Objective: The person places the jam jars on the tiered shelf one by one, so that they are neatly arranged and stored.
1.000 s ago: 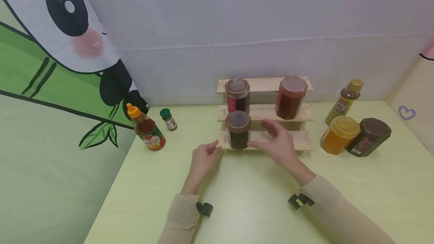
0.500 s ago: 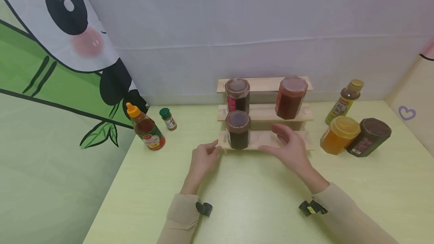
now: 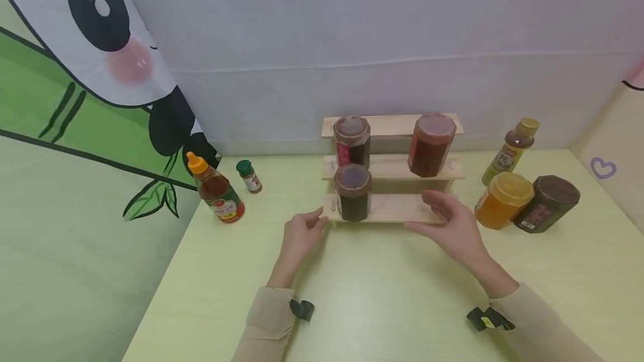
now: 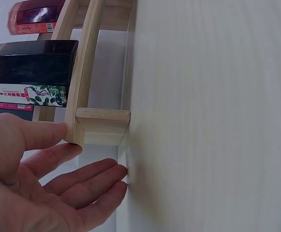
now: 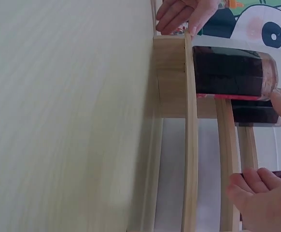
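Observation:
A three-step wooden rack (image 3: 392, 208) stands against the back wall. With thumb and index finger my left hand (image 3: 302, 239) pinches the left end of its lowest step; the other fingers extend below, near the tabletop, in the left wrist view. A dark jar (image 3: 354, 197) sits upright on that step's left side, its white and pink label (image 4: 29, 94) facing out. My right hand (image 3: 455, 233) hovers at the right part of the lowest step, thumb and fingers spread apart, with nothing between them. Behind are another dark jar (image 3: 352, 147) and a reddish-brown jar (image 3: 431, 147).
Right of the rack stand an orange jar with a yellow lid (image 3: 503, 203), a dark brown jar (image 3: 545, 205) and a gold-capped bottle (image 3: 510, 152). To the left are a sauce bottle with an orange cap (image 3: 218, 191) and a small green-capped shaker (image 3: 250, 176).
My right hand has moved rightward along the lowest step, away from the front dark jar, its fingers still spread. The left hand stays at the rack's left end.

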A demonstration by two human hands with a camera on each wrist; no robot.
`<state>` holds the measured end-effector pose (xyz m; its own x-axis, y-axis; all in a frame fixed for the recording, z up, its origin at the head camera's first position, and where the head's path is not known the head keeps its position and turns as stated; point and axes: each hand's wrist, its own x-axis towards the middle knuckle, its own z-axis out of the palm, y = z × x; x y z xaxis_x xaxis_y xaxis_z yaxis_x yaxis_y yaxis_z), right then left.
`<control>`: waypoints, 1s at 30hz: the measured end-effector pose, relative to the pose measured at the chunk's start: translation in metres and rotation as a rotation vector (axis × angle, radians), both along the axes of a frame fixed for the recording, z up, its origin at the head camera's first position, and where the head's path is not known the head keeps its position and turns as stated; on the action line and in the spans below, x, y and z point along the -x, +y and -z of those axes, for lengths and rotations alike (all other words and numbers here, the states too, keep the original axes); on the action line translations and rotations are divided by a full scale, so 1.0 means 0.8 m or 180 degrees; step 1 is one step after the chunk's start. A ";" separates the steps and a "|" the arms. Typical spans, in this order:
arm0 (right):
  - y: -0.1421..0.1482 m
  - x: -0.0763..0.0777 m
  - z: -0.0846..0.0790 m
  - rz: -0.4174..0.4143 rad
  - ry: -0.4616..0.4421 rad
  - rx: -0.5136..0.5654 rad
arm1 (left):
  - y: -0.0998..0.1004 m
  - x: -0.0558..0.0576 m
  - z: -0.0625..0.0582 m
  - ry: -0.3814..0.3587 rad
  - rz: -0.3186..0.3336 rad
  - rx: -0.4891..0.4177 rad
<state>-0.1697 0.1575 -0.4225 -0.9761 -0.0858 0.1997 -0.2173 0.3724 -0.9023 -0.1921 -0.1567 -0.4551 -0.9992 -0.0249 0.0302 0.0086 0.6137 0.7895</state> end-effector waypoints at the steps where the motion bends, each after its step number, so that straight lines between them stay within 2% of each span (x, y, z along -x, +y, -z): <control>1: 0.003 -0.001 -0.001 0.0013 -0.0011 -0.0029 | 0.000 0.000 0.000 -0.0004 -0.0004 0.0002; 7: 0.025 -0.008 -0.009 0.0158 -0.0006 -0.0188 | 0.000 -0.001 -0.001 -0.0021 -0.0044 -0.0007; 14: 0.052 -0.014 -0.014 0.0325 0.0056 -0.0240 | -0.001 -0.002 -0.002 -0.0003 0.0009 -0.0028; 24: 0.090 -0.025 -0.021 0.0663 0.0328 -0.0752 | 0.000 0.003 0.004 -0.0016 -0.0012 0.0000; 30: 0.114 -0.026 -0.022 0.0846 0.0403 -0.0390 | 0.000 0.002 0.003 0.0033 -0.0013 0.0017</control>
<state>-0.1486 0.2487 -0.4052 -0.9356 0.1380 0.3249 -0.2054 0.5355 -0.8192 -0.1936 -0.1564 -0.4579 -0.9988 -0.0288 0.0407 0.0142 0.6179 0.7861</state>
